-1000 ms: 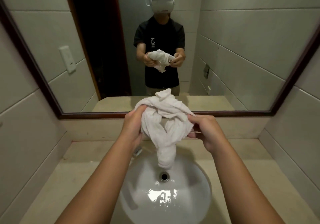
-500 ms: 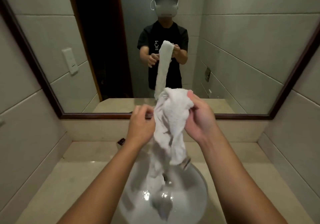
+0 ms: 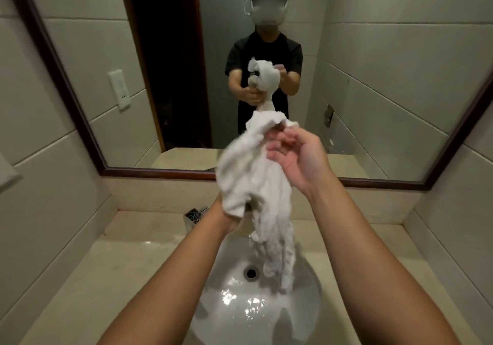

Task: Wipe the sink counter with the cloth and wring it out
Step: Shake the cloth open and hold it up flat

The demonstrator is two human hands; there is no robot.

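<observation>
A white cloth [image 3: 250, 174] hangs over the white sink basin [image 3: 306, 299], its lower end blurred above the drain [image 3: 251, 272]. My right hand [image 3: 298, 155] holds the cloth's top end high, fingers curled around it. Lower down, my left hand [image 3: 226, 218] grips the cloth's middle and is mostly hidden behind the fabric. The beige counter [image 3: 112, 278] surrounds the basin and looks wet near the back left.
A dark-framed mirror [image 3: 400, 104] fills the wall behind the counter and reflects the person holding the cloth. A small clear holder [image 3: 194, 215] stands at the counter's back, left of my left wrist. Tiled walls close in on both sides.
The cloth went from a bunched wad to a long hanging strip. My right hand stayed high on its top end while my left hand dropped lower along it.
</observation>
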